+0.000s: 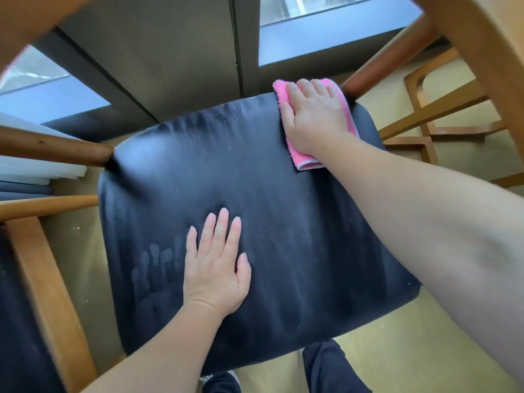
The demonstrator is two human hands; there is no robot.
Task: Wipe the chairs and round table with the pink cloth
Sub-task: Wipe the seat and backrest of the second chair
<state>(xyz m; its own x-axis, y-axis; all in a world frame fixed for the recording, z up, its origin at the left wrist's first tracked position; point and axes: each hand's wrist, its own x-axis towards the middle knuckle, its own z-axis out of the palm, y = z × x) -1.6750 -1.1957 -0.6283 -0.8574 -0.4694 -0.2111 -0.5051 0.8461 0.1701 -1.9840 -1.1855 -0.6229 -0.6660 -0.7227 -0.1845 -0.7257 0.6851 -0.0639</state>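
A chair with a black padded seat and a wooden frame fills the middle of the view. My right hand presses a folded pink cloth flat on the seat's far right corner, next to a wooden back post. My left hand lies flat on the seat near its front, fingers spread, holding nothing. A faint handprint marks the seat just left of it. The round table is not clearly in view.
A second chair with a black seat stands at the left edge. Another wooden chair frame stands at the right on the pale floor. A dark wall and windows lie beyond the seat. My legs are below.
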